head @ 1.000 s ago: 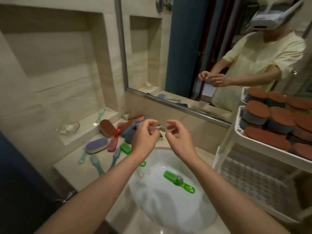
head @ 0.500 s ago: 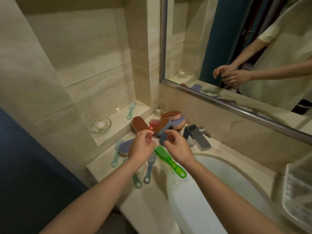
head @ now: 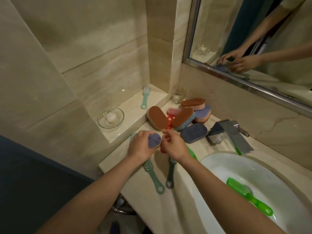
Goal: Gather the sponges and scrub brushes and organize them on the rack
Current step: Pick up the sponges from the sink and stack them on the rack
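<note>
Two bare hands are reaching over the corner of a beige stone counter point(head: 182, 208) beside a white sink point(head: 217, 164). The left hand point(head: 141, 146) is curling around a blue-grey sponge point(head: 154, 141) and gripping it at the counter's far left, close to a raised ledge point(head: 131, 115). The right hand point(head: 176, 146), just beside it, appears to be pinching the handle of a red brush point(head: 168, 124) between thumb and fingertips, though blur is making the grip hard to confirm. The brush is lying on the counter, pointing toward a heap of sponges point(head: 183, 118) against the back wall, most with brown scouring tops. A teal brush point(head: 152, 173) and a darker brush point(head: 170, 173) are lying side by side below the hands. A green brush point(head: 243, 191) is sitting in the sink, and a second green one point(head: 192, 152) is peeking out under the right wrist. On the ledge, a pale brush point(head: 144, 98) and a glass dish point(head: 110, 118) are resting. A drinking glass point(head: 179, 94) is standing in the corner, a chrome faucet point(head: 231, 134) is jutting over the sink, and a mirror point(head: 253, 39) is reflecting both hands.
</note>
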The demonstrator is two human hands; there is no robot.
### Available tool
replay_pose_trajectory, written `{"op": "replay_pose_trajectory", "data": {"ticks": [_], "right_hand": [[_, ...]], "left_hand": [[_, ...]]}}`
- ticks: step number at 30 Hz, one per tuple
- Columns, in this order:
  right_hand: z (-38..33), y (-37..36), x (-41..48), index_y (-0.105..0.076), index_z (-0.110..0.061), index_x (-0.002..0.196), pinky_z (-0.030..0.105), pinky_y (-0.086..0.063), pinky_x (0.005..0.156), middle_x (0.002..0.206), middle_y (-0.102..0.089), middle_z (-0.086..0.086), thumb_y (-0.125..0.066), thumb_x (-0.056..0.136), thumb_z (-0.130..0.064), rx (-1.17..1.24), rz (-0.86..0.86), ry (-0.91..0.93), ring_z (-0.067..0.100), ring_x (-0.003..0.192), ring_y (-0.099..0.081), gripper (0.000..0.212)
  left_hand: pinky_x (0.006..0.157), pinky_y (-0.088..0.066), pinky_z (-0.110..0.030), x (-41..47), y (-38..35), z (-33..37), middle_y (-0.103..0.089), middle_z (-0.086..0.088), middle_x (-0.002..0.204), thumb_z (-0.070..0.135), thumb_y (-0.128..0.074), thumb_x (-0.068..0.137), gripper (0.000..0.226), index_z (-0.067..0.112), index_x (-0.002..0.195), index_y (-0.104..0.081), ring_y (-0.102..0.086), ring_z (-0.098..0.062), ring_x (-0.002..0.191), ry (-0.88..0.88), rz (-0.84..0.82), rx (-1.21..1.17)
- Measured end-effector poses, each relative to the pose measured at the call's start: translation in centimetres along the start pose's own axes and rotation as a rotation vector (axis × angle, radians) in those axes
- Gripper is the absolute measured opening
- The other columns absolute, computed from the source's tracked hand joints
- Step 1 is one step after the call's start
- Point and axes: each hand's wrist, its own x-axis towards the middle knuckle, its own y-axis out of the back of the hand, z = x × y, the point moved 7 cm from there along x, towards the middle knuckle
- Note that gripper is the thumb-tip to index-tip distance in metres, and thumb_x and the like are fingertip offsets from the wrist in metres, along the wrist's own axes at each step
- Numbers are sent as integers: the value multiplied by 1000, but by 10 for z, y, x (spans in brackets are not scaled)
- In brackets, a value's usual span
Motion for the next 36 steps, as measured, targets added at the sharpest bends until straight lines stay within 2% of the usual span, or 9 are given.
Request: {"op": "replay_pose_trajectory", "data": {"ticks": [4,8,12,17,20,24,28,32,36], "right_hand": [[2,-5,13,-56,-18,125,42,-53,87,108,-67,7,-50,80,-20,35,12,-30,24,94,-64,45],[-3,0,34,-57,-15,125,34,-48,89,111,-63,7,-56,83,-9,18,69,-2,20,99,-60,43],[-10,6,56,-56,-16,121,31,-46,94,122,-54,5,-57,82,-7,32,133,22,19,108,-56,41],[-17,5,87,-52,-15,117,35,-48,92,117,-53,3,-62,80,-10,26,168,31,20,108,-54,39],[-14,-5,103,-49,-19,119,36,-50,93,120,-56,3,-69,78,-14,3,127,4,20,111,-55,46],[-9,-17,113,-41,-20,122,42,-52,90,120,-58,4,-78,73,-28,-13,108,-34,21,109,-57,62],[-10,-20,118,-39,-13,115,45,-52,85,112,-59,11,-76,74,-23,-47,131,-19,28,103,-58,56],[-13,-18,115,-37,-16,108,41,-49,84,110,-55,8,-73,75,-29,-9,175,3,24,100,-54,51],[-12,-6,99,-32,-19,111,40,-47,91,109,-54,4,-61,83,-45,315,247,-122,24,103,-56,48]], "left_hand": [[89,-50,-34,12,-11,-7,-64,0,113,26,-66,72,42,25,114,-62,-59,-21,107,-62,-8,67],[81,-48,-32,22,-16,-2,-63,4,106,29,-60,78,30,33,108,-58,-59,-20,100,-174,-46,236],[84,-51,-37,31,-6,-23,-55,7,116,48,-57,68,58,33,123,-48,-55,-15,103,32,0,-4],[83,-52,-41,39,6,-33,-61,7,104,47,-44,88,28,34,114,-46,-59,-12,89,318,48,-434],[90,-50,-44,39,4,-41,-61,2,108,50,-36,93,37,31,123,-47,-59,-21,96,428,84,-505],[86,-48,-39,39,3,-45,-60,-4,114,45,-34,96,39,26,126,-48,-57,-23,97,484,112,-564],[85,-48,-39,38,5,-45,-58,-6,112,42,-34,96,36,24,123,-49,-56,-25,97,493,113,-607],[72,-44,-31,38,12,-41,-61,-6,107,39,-37,95,34,21,119,-52,-56,-16,84,501,142,-672],[50,-39,-7,36,28,-18,-59,2,89,41,-49,96,29,14,107,-54,-53,-2,73,401,210,-793]]}}
